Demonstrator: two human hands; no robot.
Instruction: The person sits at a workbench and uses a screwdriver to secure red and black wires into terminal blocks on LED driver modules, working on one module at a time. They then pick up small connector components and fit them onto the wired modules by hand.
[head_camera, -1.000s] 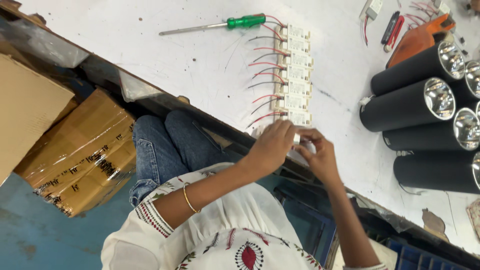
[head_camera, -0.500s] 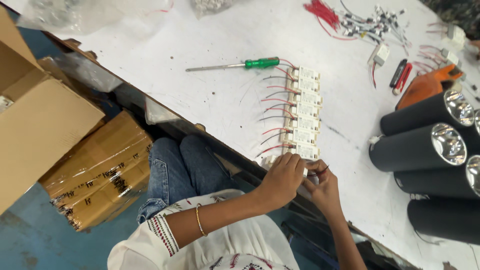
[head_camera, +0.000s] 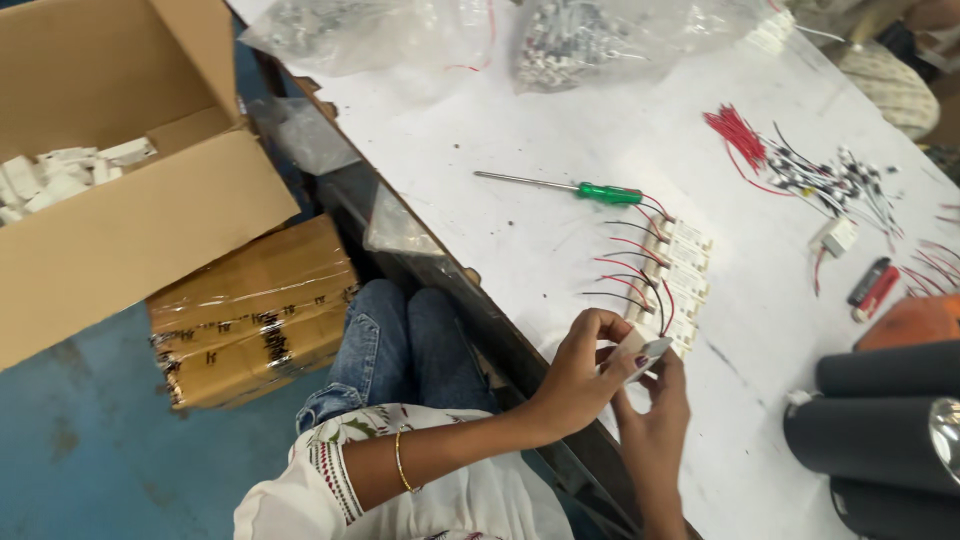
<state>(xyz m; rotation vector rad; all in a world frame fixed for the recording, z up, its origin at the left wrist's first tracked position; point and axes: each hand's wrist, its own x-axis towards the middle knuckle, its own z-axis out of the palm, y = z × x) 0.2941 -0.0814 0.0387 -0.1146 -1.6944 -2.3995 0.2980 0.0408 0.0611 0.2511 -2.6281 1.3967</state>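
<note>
My left hand (head_camera: 578, 376), with a thin bangle on the wrist, and my right hand (head_camera: 655, 420) meet at the near edge of the white table (head_camera: 520, 130). Together they pinch a small white module (head_camera: 640, 347) between the fingertips. Just beyond it a row of similar white modules (head_camera: 686, 270) with red and black wires lies on the table. A green-handled screwdriver (head_camera: 598, 191) rests past the far end of that row.
An open cardboard box (head_camera: 150, 220) with white parts stands at left, above taped brown packages (head_camera: 255, 315). Clear bags of parts (head_camera: 600, 40) lie at the table's far end. Red wires (head_camera: 735, 130), loose components (head_camera: 835, 180) and black cylinders (head_camera: 880, 420) sit at right.
The view has swung up and left, bringing the cardboard box and the bags into sight. Both hands stay together on the small white module by the row's near end.
</note>
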